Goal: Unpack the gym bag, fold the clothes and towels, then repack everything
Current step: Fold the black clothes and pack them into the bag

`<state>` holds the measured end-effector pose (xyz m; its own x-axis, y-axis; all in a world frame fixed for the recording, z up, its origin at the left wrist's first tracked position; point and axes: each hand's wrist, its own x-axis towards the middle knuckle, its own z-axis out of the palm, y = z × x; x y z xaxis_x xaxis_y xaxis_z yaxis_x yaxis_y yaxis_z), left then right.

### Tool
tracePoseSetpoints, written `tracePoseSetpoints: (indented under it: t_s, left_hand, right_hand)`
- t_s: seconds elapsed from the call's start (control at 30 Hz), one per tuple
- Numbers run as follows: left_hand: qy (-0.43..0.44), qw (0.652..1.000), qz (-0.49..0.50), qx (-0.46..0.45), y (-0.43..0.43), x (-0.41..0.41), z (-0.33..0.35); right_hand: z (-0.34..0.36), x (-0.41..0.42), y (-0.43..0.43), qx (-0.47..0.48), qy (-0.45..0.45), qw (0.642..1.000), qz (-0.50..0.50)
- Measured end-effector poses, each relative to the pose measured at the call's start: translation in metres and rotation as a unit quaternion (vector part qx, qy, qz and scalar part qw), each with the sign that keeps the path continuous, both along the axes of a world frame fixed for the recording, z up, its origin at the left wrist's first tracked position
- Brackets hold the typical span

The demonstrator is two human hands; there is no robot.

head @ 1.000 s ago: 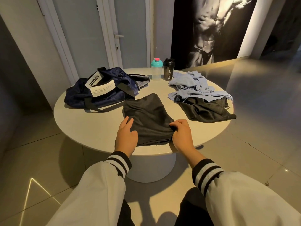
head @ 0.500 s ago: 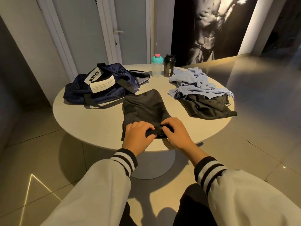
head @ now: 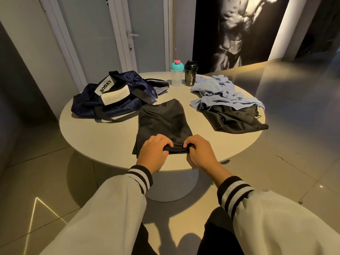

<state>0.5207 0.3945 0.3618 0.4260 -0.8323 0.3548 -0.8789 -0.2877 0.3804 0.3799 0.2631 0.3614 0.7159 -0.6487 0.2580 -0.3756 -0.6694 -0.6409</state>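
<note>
On the round white table (head: 103,137), at its near edge, my left hand (head: 153,151) and right hand (head: 200,151) both grip the folded-over near hem of the black garment (head: 163,122) (fingers curled over it). Beyond it, the navy gym bag (head: 117,100) lies far left and a crumpled light blue towel (head: 217,91) far right.

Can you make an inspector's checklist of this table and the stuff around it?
Surface: round white table.
Job's things: navy gym bag, far left; black garment, centre, partly folded; light blue cloth heaped on second black garment, right.
Clutter: teal-lidded shaker and black shaker, upright, far edge.
Hands: left hand and right hand grip the black garment's near edge, fingers curled.
Cables: nothing seen.
Surroundings: tiled floor, closed door, wall photo.
</note>
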Motion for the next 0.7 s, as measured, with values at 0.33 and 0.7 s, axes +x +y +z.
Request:
tracePoseSetpoints:
  t_s: [0.33,0.7]
  left_hand:
    - [0.069,0.995,-0.049,0.048,-0.002,-0.006,-0.002]
    - [0.184,0.948,0.255,-0.043,0.011,0.012,0.006]
  right_hand:
    - [-0.007,0.000,0.024,-0.110,0.032,0.993,-0.009]
    - [-0.016,0.007,0.015,-0.102,0.031,0.994,-0.035]
